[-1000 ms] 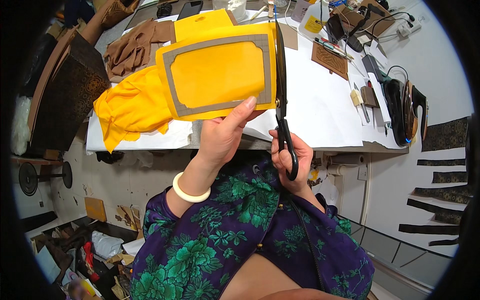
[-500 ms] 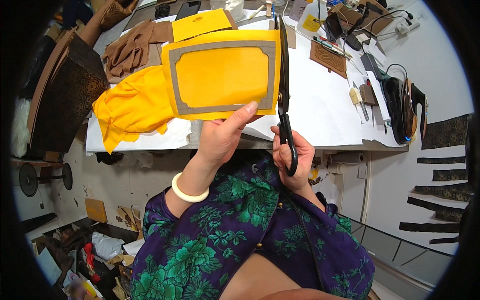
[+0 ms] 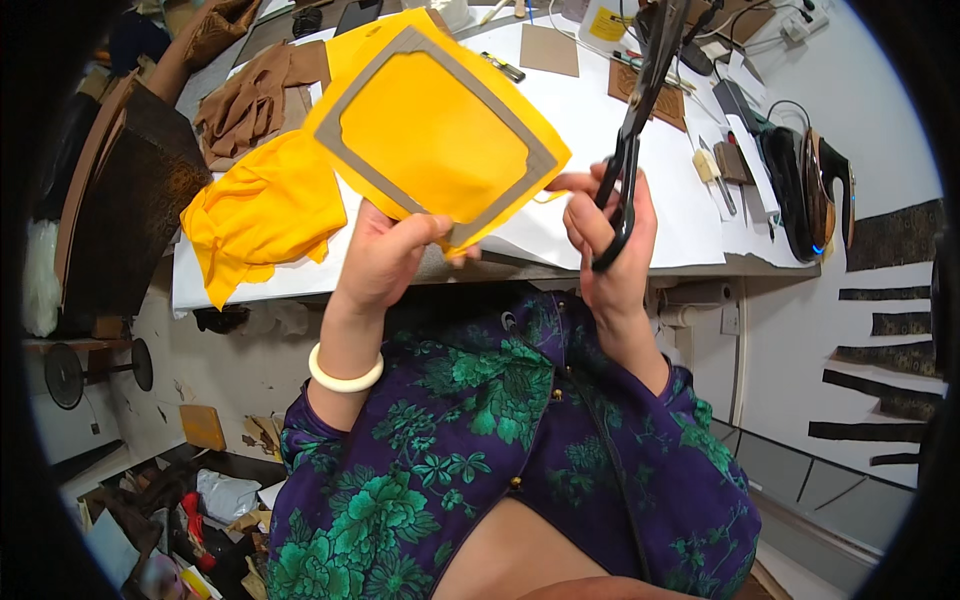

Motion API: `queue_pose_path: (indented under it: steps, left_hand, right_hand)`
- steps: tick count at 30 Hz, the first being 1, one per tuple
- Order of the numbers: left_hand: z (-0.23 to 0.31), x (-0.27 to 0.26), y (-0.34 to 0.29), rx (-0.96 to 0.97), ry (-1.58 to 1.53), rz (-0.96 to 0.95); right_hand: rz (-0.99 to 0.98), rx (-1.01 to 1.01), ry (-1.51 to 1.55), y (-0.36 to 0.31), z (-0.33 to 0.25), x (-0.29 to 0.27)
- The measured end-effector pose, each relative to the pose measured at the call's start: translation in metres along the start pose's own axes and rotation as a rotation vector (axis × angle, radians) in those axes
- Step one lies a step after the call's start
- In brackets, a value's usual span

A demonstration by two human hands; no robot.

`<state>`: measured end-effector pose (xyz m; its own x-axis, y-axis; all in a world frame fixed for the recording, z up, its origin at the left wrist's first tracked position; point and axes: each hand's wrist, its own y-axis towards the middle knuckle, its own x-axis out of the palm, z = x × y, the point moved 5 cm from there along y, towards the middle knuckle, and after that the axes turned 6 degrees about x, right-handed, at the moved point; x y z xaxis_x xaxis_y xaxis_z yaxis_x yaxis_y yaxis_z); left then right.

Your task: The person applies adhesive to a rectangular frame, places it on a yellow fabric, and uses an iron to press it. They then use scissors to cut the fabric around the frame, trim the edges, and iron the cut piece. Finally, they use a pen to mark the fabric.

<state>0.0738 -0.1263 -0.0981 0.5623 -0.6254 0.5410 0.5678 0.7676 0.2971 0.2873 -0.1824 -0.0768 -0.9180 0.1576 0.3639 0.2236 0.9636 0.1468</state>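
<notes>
Pinched by its lower corner in my left hand (image 3: 390, 260) is a yellow cloth panel (image 3: 430, 140) with a grey inner frame, tilted so its corners point up, down and sideways. Thumb in front, the other fingers are mostly hidden behind it. My right hand (image 3: 620, 250) holds black-handled scissors (image 3: 652, 85) with the blades pointing up, clear of the panel. Its outstretched fingertips are by the panel's right corner, where a thin yellow strip (image 3: 551, 197) shows; whether they pinch it I cannot tell. Crumpled yellow cloth (image 3: 265, 210) lies left of the panel.
White paper (image 3: 690, 225) covers much of the table. Brown cloth (image 3: 260, 95) lies at the back left, a utility knife (image 3: 503, 67) and a grey-brown square piece (image 3: 549, 50) behind the panel. On the right are a carved brown plate (image 3: 625, 85), hand tools and an iron (image 3: 830, 195).
The panel has turned clockwise and shifted left with my left hand. My right hand has lifted the scissors up and right, away from the panel's edge.
</notes>
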Motion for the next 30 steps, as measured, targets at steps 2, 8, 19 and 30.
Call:
queue_pose_path:
  steps: [2, 8, 19, 30]
  left_hand:
    - [0.007, 0.003, -0.002, 0.009, 0.028, 0.157]
    - [0.025, -0.002, -0.011, 0.016, 0.126, 0.25]
    - [-0.041, 0.027, 0.005, 0.276, -0.013, 0.349]
    - [0.02, 0.013, 0.031, 0.428, 0.064, 0.51]
  right_hand:
    - [0.089, 0.063, 0.069, 0.007, 0.001, 0.004]
    - [0.048, 0.108, 0.169, 0.002, 0.019, 0.02]
    - [0.093, -0.006, 0.157, -0.006, 0.043, 0.041]
    - [-0.183, 0.256, 0.05, -0.052, 0.056, -0.002]
